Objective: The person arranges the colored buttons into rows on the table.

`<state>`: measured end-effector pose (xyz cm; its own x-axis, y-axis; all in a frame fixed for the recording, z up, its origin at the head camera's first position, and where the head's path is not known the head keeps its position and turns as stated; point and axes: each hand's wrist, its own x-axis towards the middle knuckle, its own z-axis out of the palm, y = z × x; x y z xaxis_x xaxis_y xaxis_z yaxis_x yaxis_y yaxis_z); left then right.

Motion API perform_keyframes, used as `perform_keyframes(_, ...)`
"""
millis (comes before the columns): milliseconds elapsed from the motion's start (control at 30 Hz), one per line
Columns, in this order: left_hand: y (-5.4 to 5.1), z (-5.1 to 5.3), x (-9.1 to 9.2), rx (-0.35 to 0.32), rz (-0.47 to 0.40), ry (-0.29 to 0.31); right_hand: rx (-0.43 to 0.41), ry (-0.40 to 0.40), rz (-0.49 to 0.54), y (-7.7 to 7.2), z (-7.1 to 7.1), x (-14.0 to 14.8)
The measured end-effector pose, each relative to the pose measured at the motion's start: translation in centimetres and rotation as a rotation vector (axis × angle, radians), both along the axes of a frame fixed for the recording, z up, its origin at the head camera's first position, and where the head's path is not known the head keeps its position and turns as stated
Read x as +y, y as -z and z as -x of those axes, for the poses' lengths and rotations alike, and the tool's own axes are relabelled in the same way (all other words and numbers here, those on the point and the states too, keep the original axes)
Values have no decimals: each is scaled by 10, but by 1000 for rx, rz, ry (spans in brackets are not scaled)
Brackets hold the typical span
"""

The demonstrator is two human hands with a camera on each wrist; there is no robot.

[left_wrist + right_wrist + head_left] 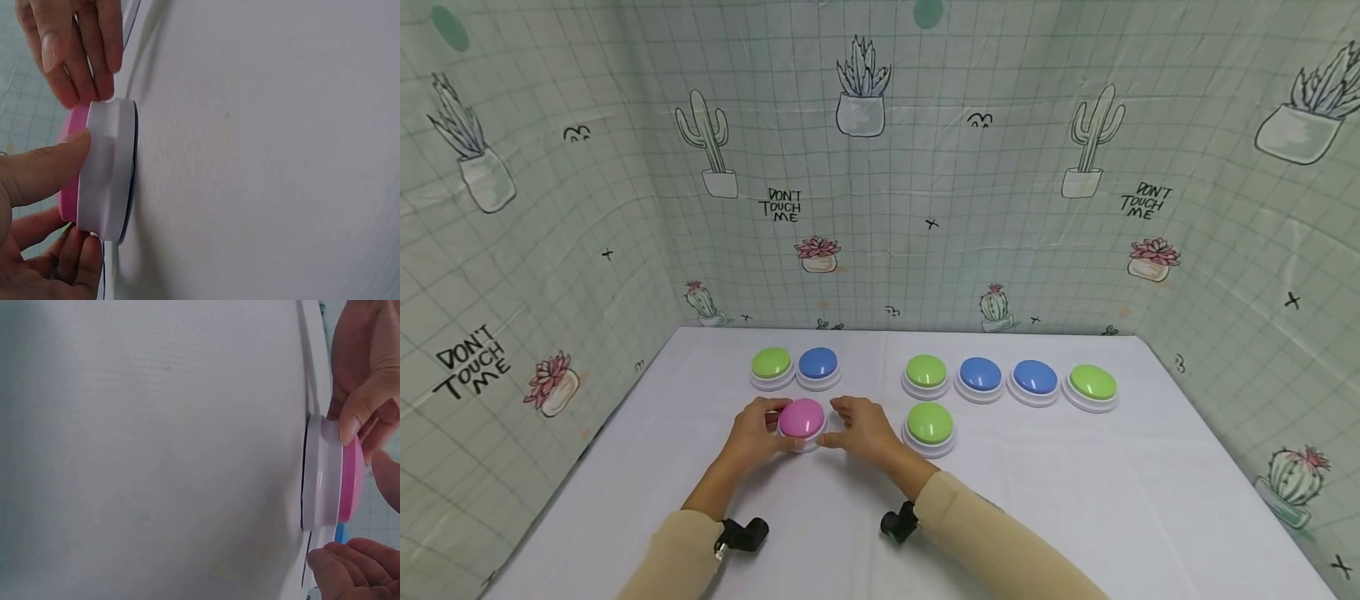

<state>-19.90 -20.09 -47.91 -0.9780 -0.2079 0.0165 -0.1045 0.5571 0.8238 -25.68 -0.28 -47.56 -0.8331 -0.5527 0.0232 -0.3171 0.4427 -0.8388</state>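
Observation:
A round push button with a pink dome and white base (802, 417) stands on the white table, dome up. My left hand (756, 435) holds it from the left, thumb on the near side and fingers around the far side; the left wrist view shows the thumb (53, 165) against its rim. Just to the right of the pink button is my right hand (867, 433), its fingers loosely extended and gripping nothing. The right wrist view shows the right hand's fingers (353, 569) apart from the button's base.
Behind the hands stand a green button (771, 364) and a blue button (817, 364). Farther right, a row has a green (927, 372), two blue (980, 375) (1034, 377) and another green button (1092, 383). One green button (930, 425) stands close to my right wrist. Patterned cloth (895, 208) encloses the table.

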Motion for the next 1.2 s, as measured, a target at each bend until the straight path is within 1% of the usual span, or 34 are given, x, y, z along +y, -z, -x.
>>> perform_keyframes(167,3,-2,11,26,-27,34,48,7,-2,4,-1,0)
perform_keyframes(267,6,-4,17,31,-28,36,94,8,-7,7,-2,1)
perform_keyframes(467,5,-11,23,39,-43,50,129,29,-18,12,-6,2)
perform_keyframes(733,3,-12,28,22,-79,40,120,50,6,13,-9,6)
perform_keyframes(833,2,-13,29,30,-69,50,107,60,9,13,-10,8)
perform_keyframes(967,0,-13,32,35,-79,59,81,76,3,11,-12,12)
perform_keyframes(1100,0,-13,35,31,-86,60,83,80,-13,9,-13,16)
perform_keyframes(1200,-2,-12,38,38,-86,59,106,82,-8,6,-13,19)
